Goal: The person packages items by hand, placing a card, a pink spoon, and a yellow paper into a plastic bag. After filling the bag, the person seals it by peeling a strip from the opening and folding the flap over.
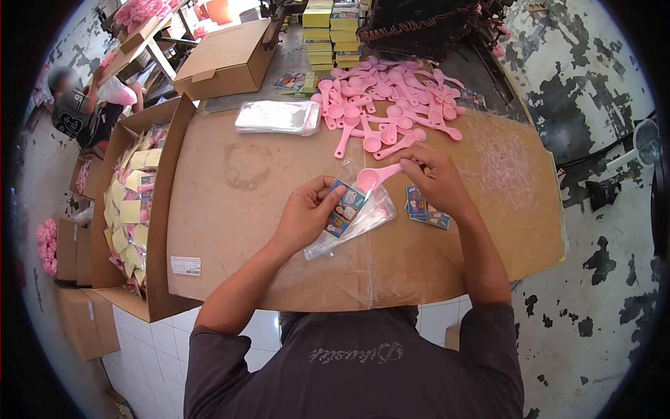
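Grey shirt [356, 363] filled the bottom of the view, and above it the left hand [306, 211] pinched a printed card [345, 208] together with a clear plastic bag [363, 225] on the cardboard-covered table [230, 209]. The right hand [436, 178] gripped a pink spoon [375, 177] by its handle, with the bowl just above the card. A small stack of cards [427, 211] lay beneath the right hand, with a pile of pink spoons [391, 98] beyond.
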Action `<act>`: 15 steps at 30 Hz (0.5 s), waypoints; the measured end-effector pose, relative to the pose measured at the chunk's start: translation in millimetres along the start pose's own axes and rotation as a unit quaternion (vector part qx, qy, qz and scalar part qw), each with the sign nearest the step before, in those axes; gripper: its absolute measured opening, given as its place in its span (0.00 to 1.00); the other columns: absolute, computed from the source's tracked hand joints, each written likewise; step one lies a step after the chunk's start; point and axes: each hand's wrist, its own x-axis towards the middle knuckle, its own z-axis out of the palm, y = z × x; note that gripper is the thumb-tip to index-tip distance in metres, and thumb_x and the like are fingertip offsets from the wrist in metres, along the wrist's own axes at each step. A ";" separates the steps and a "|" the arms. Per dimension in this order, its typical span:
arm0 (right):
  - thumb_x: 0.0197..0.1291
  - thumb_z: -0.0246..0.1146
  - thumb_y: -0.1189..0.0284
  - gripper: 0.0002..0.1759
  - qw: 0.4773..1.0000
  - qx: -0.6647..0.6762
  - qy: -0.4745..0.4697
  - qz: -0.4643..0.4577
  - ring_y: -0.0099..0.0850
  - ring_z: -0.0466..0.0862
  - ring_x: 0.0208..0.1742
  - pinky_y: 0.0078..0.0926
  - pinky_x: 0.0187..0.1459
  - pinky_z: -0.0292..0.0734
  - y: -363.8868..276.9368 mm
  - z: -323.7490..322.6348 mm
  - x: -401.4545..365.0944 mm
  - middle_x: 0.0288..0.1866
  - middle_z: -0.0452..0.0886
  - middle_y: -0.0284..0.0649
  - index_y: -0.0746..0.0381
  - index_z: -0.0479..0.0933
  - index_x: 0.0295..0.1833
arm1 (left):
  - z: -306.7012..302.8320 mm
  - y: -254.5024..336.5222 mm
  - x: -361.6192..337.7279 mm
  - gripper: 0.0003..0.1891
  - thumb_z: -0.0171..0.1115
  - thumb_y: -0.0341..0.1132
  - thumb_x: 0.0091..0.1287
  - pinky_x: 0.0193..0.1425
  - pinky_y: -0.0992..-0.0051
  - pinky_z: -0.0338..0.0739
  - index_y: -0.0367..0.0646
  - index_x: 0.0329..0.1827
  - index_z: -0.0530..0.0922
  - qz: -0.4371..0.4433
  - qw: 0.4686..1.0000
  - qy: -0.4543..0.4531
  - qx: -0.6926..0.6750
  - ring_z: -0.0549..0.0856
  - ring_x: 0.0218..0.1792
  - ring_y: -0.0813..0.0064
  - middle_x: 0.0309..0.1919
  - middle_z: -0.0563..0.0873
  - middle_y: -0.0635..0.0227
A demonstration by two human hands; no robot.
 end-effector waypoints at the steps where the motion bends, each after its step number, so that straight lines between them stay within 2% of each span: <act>1: 0.71 0.65 0.74 0.09 1.000 0.013 0.008 -0.011 0.29 0.81 0.37 0.28 0.41 0.77 -1.1 -0.6 -3.9 0.41 0.83 0.40 0.65 0.87 0.51 | 1.3 0.0 -0.6 0.13 0.62 0.38 0.82 0.31 0.86 0.73 0.35 0.55 0.83 -0.003 1.000 -0.005 0.000 0.82 0.31 0.93 0.36 0.91 0.74; 3: 0.72 0.65 0.74 0.09 0.998 0.042 0.027 -0.034 0.26 0.79 0.37 0.26 0.40 0.75 -2.8 -0.7 -9.9 0.40 0.82 0.38 0.64 0.87 0.51 | 3.2 0.8 -1.7 0.12 0.62 0.37 0.82 0.32 0.86 0.73 0.35 0.56 0.83 -0.008 1.000 -0.016 0.002 0.82 0.31 0.93 0.36 0.91 0.73; 9: 0.72 0.63 0.76 0.09 0.995 -0.037 -0.047 -0.074 0.30 0.83 0.41 0.30 0.43 0.80 -14.6 -1.0 -11.3 0.44 0.84 0.41 0.62 0.86 0.52 | 6.4 -6.4 -2.6 0.12 0.63 0.34 0.82 0.37 0.84 0.77 0.33 0.57 0.84 0.015 0.999 -0.040 0.018 0.83 0.36 0.90 0.38 0.91 0.72; 12: 0.74 0.60 0.76 0.17 0.993 -0.046 -0.098 -0.054 0.36 0.86 0.54 0.34 0.54 0.82 -18.1 4.7 -13.4 0.56 0.84 0.45 0.61 0.81 0.65 | 10.7 -2.2 -5.5 0.12 0.64 0.34 0.81 0.38 0.84 0.77 0.33 0.58 0.85 -0.014 0.998 -0.053 0.013 0.83 0.37 0.90 0.41 0.91 0.71; 15: 0.77 0.56 0.74 0.26 0.989 0.072 -0.095 -0.084 0.38 0.81 0.69 0.37 0.67 0.77 -20.0 34.1 -20.7 0.70 0.80 0.47 0.62 0.70 0.78 | 13.1 -3.2 -7.8 0.13 0.64 0.34 0.81 0.39 0.83 0.78 0.33 0.58 0.85 0.005 0.997 -0.073 0.027 0.83 0.37 0.90 0.41 0.91 0.71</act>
